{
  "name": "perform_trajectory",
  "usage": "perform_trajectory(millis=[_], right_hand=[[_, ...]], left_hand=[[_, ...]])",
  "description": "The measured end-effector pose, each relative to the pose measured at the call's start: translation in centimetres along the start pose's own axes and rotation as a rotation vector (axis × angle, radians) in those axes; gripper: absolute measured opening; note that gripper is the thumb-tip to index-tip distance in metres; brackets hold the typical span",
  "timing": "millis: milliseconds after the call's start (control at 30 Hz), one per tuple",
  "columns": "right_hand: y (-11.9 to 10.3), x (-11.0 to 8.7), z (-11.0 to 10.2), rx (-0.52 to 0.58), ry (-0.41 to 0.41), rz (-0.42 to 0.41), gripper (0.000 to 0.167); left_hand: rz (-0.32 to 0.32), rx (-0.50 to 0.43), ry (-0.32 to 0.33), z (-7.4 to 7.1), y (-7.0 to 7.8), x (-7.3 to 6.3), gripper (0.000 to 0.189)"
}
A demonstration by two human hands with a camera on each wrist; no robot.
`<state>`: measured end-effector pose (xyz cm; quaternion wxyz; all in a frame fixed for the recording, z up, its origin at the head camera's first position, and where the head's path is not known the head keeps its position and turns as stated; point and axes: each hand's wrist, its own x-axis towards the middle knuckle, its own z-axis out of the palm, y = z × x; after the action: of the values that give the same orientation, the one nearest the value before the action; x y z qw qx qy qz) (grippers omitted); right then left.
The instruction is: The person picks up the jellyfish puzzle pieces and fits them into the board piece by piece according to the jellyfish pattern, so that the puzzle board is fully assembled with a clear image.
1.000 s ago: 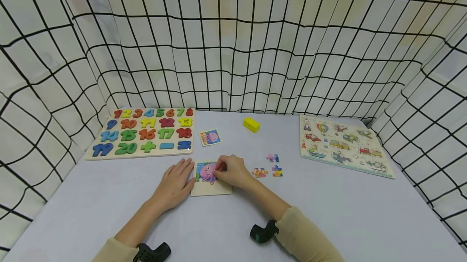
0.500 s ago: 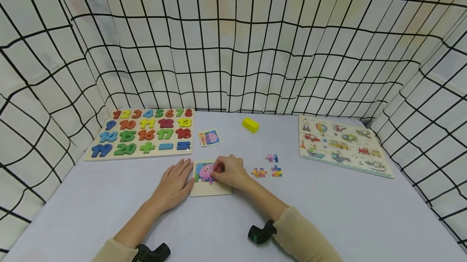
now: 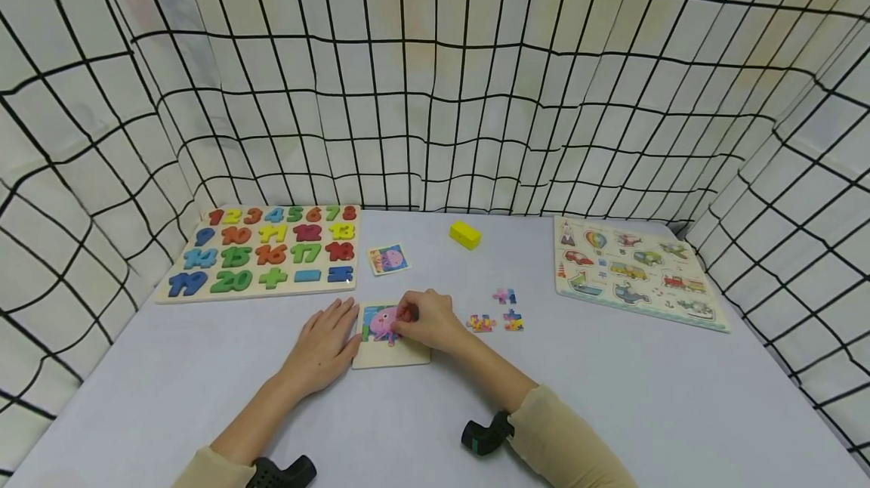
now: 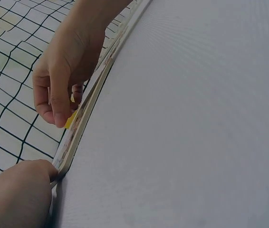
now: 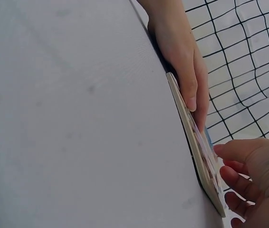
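A small wooden jigsaw board lies in front of me, its upper part filled with a picture of a pink octopus. My left hand rests flat on the table, its thumb touching the board's left edge. Over the right part of the picture, my right hand has its fingers curled and pinches a puzzle piece at the picture; the fingertips mostly hide it. In the left wrist view the right hand reaches down to the board. Loose puzzle pieces lie to the right.
A number board stands at the back left, a vehicle puzzle board at the back right. Between them lie a small picture card and a yellow block. Black netting encloses the table's back and sides.
The whole head view has shifted slightly. Both hands keep their places at the board; the right fingertips have moved only minutely over the picture.
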<state>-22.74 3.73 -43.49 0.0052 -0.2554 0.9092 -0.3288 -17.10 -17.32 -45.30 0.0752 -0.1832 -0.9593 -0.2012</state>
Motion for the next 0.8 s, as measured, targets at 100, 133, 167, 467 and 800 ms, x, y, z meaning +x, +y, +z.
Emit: perform_trajectory(millis=[100, 133, 167, 467, 800], right_hand=[[0.0, -0.1, -0.6, 0.023, 0.010, 0.001, 0.013], [0.1, -0.1, -0.8, 0.026, 0.015, 0.002, 0.012], [0.1, -0.1, -1.0, 0.033, 0.020, 0.002, 0.012], [1.3, -0.4, -3.3, 0.059, 0.057, 0.085, 0.011], [3.3, -1.1, -5.2, 0.059, 0.118, 0.113, 0.010]], left_hand=[[0.002, 0.001, 0.000, 0.0, 0.0, 0.0, 0.053], [0.004, -0.001, 0.000, 0.0, 0.0, 0.0, 0.053], [0.005, -0.003, 0.001, 0.0, 0.0, 0.0, 0.053], [0.013, -0.012, -0.008, 0.1, -0.1, 0.0, 0.055], [0.007, -0.032, -0.014, 0.1, -0.1, 0.1, 0.056]])
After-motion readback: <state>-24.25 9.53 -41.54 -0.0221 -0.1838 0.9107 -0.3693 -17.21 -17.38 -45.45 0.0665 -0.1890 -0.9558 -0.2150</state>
